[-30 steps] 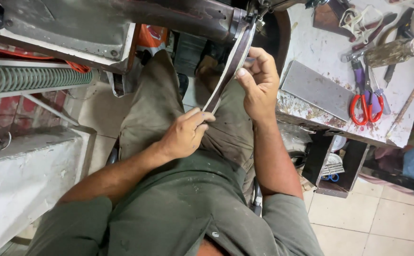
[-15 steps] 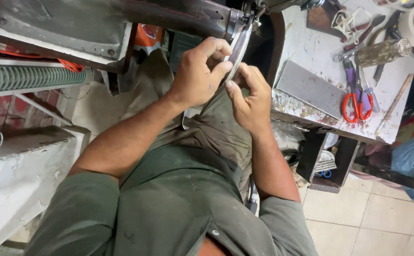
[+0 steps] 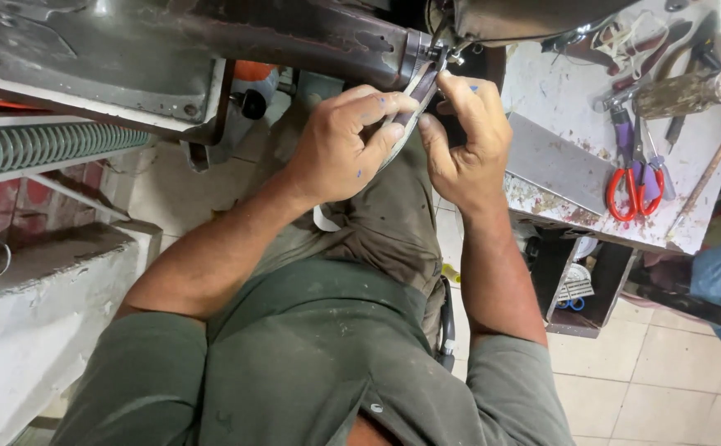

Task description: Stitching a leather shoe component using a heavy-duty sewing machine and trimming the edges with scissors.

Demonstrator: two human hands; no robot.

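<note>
We see the left hand and the right hand meeting at about twelve o'clock in the view, both pinched narrow on a thin, flat grey strap of leather-like material just below the needle end of a worn dark metal stitching machine. The left fingers curl over the strap's face; the right thumb and forefinger press its other edge. We judge the strap light, limp and bendy, not fragile, best gripped flat by its edges close to the machine so it cannot twist. Both forearms rise from the lap, wrists bent inward, elbows wide. At two o'clock a paint-stained white workbench carries red-handled scissors and a grey metal plate.
</note>
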